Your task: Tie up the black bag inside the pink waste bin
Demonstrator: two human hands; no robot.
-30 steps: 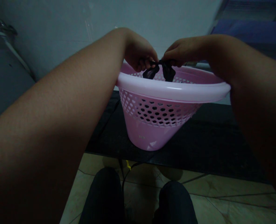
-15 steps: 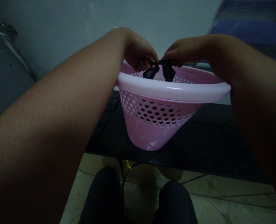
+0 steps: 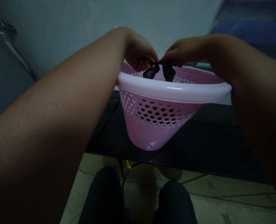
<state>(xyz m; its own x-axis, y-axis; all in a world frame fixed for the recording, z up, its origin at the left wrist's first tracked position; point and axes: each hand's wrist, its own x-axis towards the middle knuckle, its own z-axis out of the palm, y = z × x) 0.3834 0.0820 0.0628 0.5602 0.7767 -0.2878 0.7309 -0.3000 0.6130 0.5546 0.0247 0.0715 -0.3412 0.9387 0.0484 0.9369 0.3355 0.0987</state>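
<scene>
A pink plastic basket (image 3: 172, 89) with a band of holes stands in front of me, its wide rim towards me. At its far side, just over the opening, my left hand (image 3: 141, 53) is closed on a black plastic bag (image 3: 169, 73). My right hand (image 3: 180, 51) pinches the same bag from the other side, and the two hands almost meet. Between them the black plastic is drawn into a thin twist, with two gathered pieces hanging down. The rest of the bag is hidden by the basket's front rim.
The basket rests on a black bench-like surface (image 3: 210, 140). Behind it rises a pale wall (image 3: 58, 28). At the left are a metal tap fitting (image 3: 6, 28) and a grey panel; purple-blue items (image 3: 252, 34) lie at the upper right. My knees show below, above a tiled floor.
</scene>
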